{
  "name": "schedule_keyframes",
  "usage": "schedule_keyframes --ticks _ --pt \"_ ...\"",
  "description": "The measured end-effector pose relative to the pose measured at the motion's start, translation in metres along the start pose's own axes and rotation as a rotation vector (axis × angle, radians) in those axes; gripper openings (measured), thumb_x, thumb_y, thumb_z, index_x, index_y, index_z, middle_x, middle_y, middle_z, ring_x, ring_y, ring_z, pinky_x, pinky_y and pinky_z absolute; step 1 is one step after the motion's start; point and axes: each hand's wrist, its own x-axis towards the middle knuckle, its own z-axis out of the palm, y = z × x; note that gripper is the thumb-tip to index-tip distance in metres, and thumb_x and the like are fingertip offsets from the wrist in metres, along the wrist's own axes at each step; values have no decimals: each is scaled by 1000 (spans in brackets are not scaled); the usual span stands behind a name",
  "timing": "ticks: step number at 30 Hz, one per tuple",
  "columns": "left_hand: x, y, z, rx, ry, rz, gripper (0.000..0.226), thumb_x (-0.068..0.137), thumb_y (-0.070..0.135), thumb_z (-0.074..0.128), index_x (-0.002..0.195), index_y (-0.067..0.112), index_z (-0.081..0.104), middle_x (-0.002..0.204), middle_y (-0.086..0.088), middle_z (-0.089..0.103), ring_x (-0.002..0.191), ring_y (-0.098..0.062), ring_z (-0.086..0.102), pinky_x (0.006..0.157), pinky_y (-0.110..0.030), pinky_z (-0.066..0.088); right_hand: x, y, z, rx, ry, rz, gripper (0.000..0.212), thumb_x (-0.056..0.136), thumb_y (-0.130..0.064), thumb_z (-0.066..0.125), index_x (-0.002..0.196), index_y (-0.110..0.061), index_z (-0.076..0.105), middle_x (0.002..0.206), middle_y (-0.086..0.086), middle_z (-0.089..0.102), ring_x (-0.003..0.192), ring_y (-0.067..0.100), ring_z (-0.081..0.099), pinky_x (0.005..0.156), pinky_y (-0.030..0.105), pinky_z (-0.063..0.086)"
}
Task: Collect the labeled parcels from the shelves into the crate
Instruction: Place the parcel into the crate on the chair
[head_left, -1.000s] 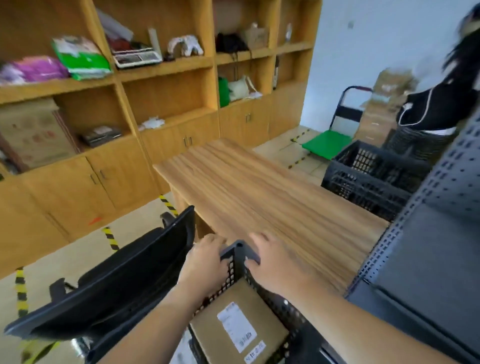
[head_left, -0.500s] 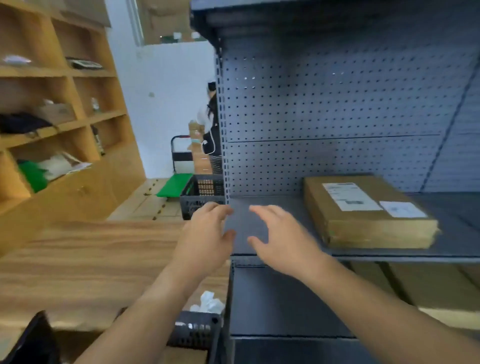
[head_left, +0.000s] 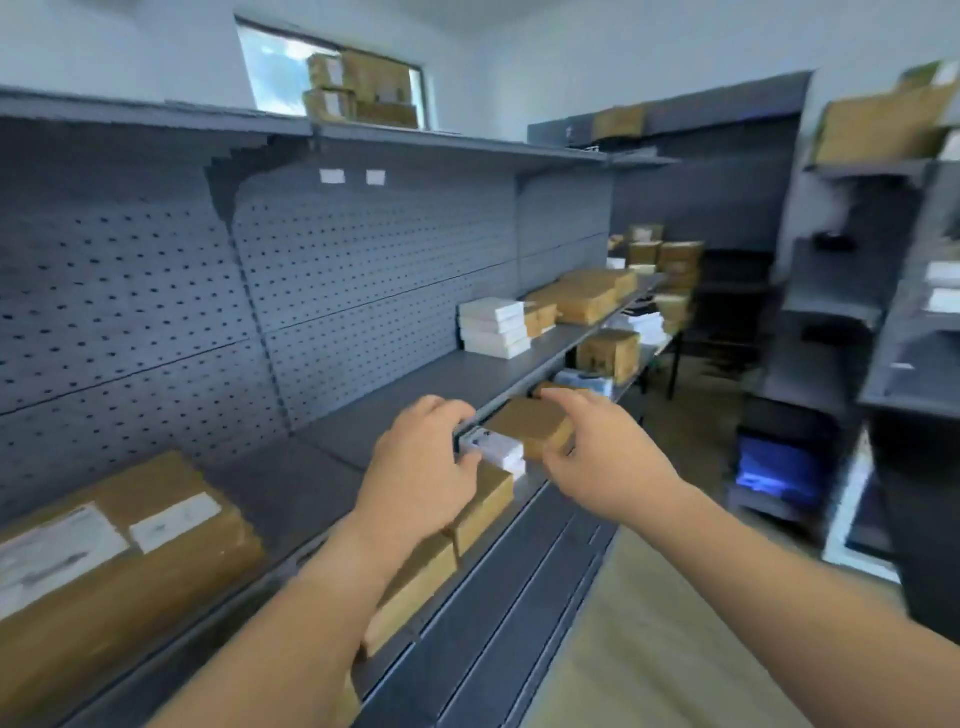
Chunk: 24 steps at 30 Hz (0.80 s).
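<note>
A storeroom with white walls holds grey pegboard racks, and the long middle shelf (head_left: 415, 374) of the near rack serves as landmark. At the near end of this shelf lies a large labelled parcel (head_left: 104, 545), brown with two white labels on top. Farther along the same shelf stands a stack of white boxes (head_left: 493, 330), with more brown parcels (head_left: 576, 299) beyond it. High above the shelf, by the window, sit stacked cartons (head_left: 358, 88). Just below the shelf's front edge, on a lower level, lie a brown parcel (head_left: 530, 423), a small white box (head_left: 493, 449) and a row of brown boxes (head_left: 483, 501). The left grip (head_left: 421, 467) hovers by the white box and the right grip (head_left: 597, 457) by the brown parcel, fingers curved; through the blur I cannot tell whether either grasps anything.
</note>
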Motion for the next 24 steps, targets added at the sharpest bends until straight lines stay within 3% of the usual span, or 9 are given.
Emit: schedule_keyframes --ticks 3,11,17,24 --pt "52 65 60 -41 -61 106 40 93 30 66 132 29 57 126 10 52 119 -17 53 99 -42 48 6 81 -41 -38 68 115 64 93 -37 65 152 -31 39 142 -2 52 128 20 52 104 38 49" --pt "161 188 177 -92 -129 266 48 90 36 70 135 27 55 129 7 54 119 -19 55 96 -40 50 26 239 -116 -94 170 342 67 94 -41 66 154 -32 37 151 -5 46 136 20 47 110 39 45" --pt "233 242 244 -140 -202 384 52 93 39 66 142 29 50 140 11 49 129 -14 50 103 -38 48 50 319 -137 -97 218 468 67 94 -40 67 154 -34 36 152 -7 45 136 17 47 112 38 45" --pt "334 276 320 -183 -221 522 52 92 38 66 141 27 50 139 7 50 127 -18 50 106 -42 45 117 394 -146 -155 280 577 69 95 -41 67 155 -32 35 154 -7 44 141 17 42 113 34 39"
